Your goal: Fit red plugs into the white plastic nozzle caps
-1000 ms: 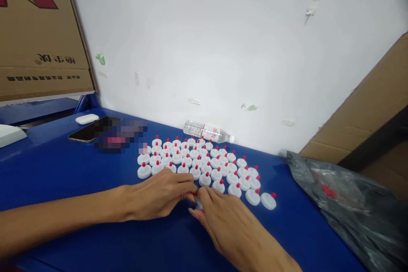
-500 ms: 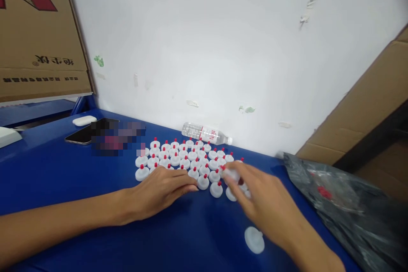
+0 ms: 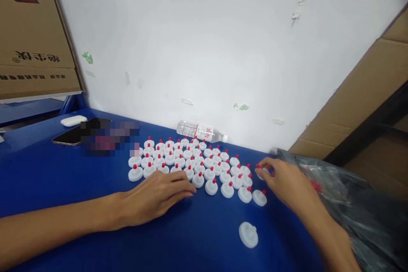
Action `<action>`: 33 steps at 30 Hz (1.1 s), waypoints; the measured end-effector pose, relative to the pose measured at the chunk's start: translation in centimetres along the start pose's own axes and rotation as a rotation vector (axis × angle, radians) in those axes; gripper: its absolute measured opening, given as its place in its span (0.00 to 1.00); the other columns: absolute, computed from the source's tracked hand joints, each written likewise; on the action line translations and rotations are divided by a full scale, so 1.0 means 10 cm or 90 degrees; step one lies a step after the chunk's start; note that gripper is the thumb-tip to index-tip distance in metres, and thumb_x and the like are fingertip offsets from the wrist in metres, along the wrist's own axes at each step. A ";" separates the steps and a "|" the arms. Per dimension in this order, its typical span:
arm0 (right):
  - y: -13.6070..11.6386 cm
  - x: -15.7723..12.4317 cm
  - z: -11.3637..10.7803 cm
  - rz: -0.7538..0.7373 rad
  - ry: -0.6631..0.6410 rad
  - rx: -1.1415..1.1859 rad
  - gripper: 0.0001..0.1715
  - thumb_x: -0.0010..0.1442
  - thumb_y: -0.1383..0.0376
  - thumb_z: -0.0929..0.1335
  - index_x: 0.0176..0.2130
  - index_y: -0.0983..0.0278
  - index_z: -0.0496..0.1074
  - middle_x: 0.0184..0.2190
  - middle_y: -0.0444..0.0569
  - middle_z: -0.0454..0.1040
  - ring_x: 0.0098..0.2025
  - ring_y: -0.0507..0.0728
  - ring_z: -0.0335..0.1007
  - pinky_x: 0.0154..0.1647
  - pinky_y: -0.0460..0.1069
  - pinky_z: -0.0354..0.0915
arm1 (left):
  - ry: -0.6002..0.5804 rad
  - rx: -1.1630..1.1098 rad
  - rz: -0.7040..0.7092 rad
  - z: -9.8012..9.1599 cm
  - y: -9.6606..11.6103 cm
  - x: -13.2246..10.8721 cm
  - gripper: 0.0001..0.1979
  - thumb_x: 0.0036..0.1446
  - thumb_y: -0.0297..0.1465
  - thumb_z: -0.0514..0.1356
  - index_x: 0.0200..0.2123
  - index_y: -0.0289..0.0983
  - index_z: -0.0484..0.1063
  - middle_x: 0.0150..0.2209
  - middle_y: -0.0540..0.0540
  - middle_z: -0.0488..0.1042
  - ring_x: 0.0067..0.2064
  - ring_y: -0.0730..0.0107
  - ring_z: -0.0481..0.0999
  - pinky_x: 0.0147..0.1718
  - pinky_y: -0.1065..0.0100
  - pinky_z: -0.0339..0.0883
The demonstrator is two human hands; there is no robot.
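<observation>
Many white round caps with red nozzle tips (image 3: 227, 190) stand upright in rows on the blue table. My right hand (image 3: 285, 178) is at the right end of the rows, with thumb and fingers closed on one white cap with a red tip (image 3: 262, 173). My left hand (image 3: 159, 193) rests at the front edge of the rows, its fingers loosely stretched and lying beside the nearest caps; some caps behind it are partly hidden. Nearer to me lies a single white cap without a red tip (image 3: 248, 235), tilted on the table.
A clear plastic bottle (image 3: 202, 131) lies on its side against the wall. On the left are a phone (image 3: 72, 135), a white oval case (image 3: 74, 120) and a cardboard box (image 3: 35, 42). A dark plastic bag (image 3: 366, 208) with red pieces covers the right side.
My right hand has moved right, away from the row, to the right end and now holds a red-tipped cap there. More caps show where it was. My left hand stays nearly in place.
</observation>
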State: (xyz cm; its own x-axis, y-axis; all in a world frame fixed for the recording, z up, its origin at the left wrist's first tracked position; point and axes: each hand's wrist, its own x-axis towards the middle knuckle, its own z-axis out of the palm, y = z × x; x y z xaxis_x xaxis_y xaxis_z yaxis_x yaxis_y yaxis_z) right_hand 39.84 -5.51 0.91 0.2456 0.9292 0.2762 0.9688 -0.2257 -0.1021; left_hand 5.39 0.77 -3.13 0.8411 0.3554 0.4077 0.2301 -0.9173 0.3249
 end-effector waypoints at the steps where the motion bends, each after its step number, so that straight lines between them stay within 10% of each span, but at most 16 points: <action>1: 0.01 0.00 0.03 0.013 -0.022 0.014 0.07 0.63 0.61 0.66 0.38 0.57 0.75 0.36 0.48 0.81 0.36 0.61 0.77 0.33 0.51 0.60 | 0.006 -0.003 0.004 0.00 -0.01 0.00 0.11 0.74 0.31 0.51 0.53 0.42 0.71 0.44 0.48 0.76 0.38 0.72 0.79 0.35 0.74 0.68; 9: 0.15 -0.03 -0.08 0.050 -0.060 0.115 0.13 0.58 0.54 0.69 0.40 0.57 0.76 0.37 0.50 0.83 0.38 0.63 0.79 0.37 0.53 0.67 | 0.082 -0.034 0.084 -0.01 0.00 0.01 0.06 0.71 0.29 0.57 0.48 0.37 0.72 0.39 0.49 0.80 0.33 0.75 0.80 0.32 0.77 0.69; 15: 0.10 -0.63 -0.31 0.117 -0.057 0.258 0.32 0.52 0.36 0.66 0.42 0.54 0.78 0.37 0.49 0.83 0.37 0.64 0.80 0.38 0.53 0.72 | 0.092 -0.009 0.129 -0.03 0.01 0.00 0.13 0.71 0.27 0.55 0.56 0.39 0.71 0.42 0.46 0.79 0.32 0.76 0.79 0.30 0.77 0.70; 21: -0.09 -0.95 -0.06 0.067 -0.316 0.254 0.30 0.47 0.51 0.73 0.50 0.53 0.76 0.45 0.48 0.80 0.42 0.61 0.78 0.42 0.50 0.71 | 0.088 0.027 0.107 -0.03 0.05 -0.01 0.13 0.72 0.27 0.53 0.56 0.40 0.70 0.44 0.46 0.79 0.32 0.75 0.79 0.27 0.76 0.68; 33: -0.66 -0.87 0.03 -0.149 -0.187 0.274 0.11 0.63 0.63 0.68 0.47 0.56 0.72 0.43 0.46 0.79 0.41 0.57 0.77 0.45 0.49 0.68 | 0.126 0.042 0.138 -0.06 0.06 -0.04 0.15 0.71 0.24 0.54 0.57 0.39 0.71 0.44 0.45 0.79 0.30 0.77 0.77 0.26 0.77 0.68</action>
State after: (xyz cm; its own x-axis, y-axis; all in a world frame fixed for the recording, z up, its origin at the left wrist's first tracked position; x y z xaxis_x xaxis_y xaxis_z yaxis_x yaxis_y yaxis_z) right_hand 31.32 -11.98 -1.10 -0.0534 0.9962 0.0682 0.8808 0.0791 -0.4668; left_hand 4.93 0.19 -2.63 0.7635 0.1717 0.6225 0.0918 -0.9831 0.1586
